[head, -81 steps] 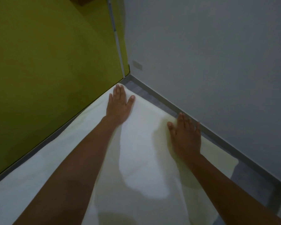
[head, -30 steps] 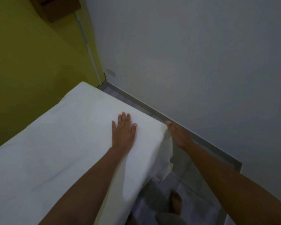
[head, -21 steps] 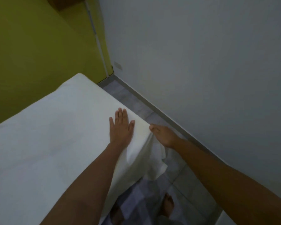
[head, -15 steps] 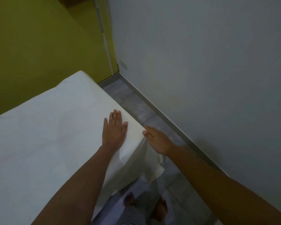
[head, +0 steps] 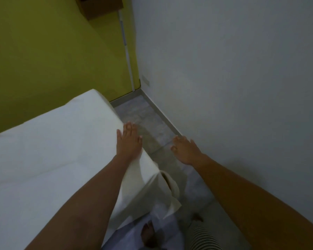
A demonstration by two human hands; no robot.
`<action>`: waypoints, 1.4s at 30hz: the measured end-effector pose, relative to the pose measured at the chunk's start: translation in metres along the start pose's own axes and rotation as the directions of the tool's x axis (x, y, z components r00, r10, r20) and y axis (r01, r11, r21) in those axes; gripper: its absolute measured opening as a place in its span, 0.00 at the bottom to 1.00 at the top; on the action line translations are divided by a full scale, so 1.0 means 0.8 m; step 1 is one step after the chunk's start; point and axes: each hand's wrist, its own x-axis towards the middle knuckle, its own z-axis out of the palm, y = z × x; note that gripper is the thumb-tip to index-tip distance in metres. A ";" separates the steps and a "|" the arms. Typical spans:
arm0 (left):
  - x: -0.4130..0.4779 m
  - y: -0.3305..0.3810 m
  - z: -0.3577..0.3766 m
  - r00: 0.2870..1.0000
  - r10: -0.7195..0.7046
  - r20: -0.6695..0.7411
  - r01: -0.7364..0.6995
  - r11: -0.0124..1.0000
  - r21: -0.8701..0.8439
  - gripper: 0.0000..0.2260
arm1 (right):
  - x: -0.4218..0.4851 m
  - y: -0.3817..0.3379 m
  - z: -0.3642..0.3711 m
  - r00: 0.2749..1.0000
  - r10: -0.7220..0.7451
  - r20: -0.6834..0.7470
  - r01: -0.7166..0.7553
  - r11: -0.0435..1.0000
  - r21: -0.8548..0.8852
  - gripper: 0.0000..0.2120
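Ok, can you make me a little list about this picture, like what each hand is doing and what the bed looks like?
left hand: flat on the white sheet, fingers straight, by the bed's edge
right hand: open, over the floor, apart from the sheet, holding nothing
white sheet: spread over the bed, one corner hanging loose off the near side
floor: grey tiles between bed and wall
walls: green wall behind the bed, pale wall on the right
bare foot: on the floor, below the hanging corner

Single head-worn wide-angle view, close above the bed point(head: 52, 159), down toward the room corner point(head: 139, 89)
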 end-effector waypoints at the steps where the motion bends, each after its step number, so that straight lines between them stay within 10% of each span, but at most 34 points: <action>1: 0.011 0.007 -0.004 1.000 -0.019 0.022 0.018 0.999 0.037 0.26 | 0.008 0.009 -0.006 1.000 -0.005 0.020 0.006 1.000 -0.026 0.24; 19: 0.055 0.065 0.002 0.798 -0.598 -0.069 0.602 0.797 0.049 0.25 | 0.164 0.141 -0.123 0.924 -0.268 0.273 0.337 0.908 -0.250 0.27; 28: 0.096 0.006 -0.004 0.569 -0.822 -0.042 0.755 0.541 -0.370 0.29 | 0.279 0.012 -0.130 0.789 -0.520 0.326 0.601 0.764 -0.235 0.27; 42: 0.160 -0.112 -0.025 0.304 -0.953 0.008 0.864 0.272 -0.424 0.28 | 0.402 -0.260 -0.160 0.472 -0.823 0.317 0.874 0.388 -0.294 0.28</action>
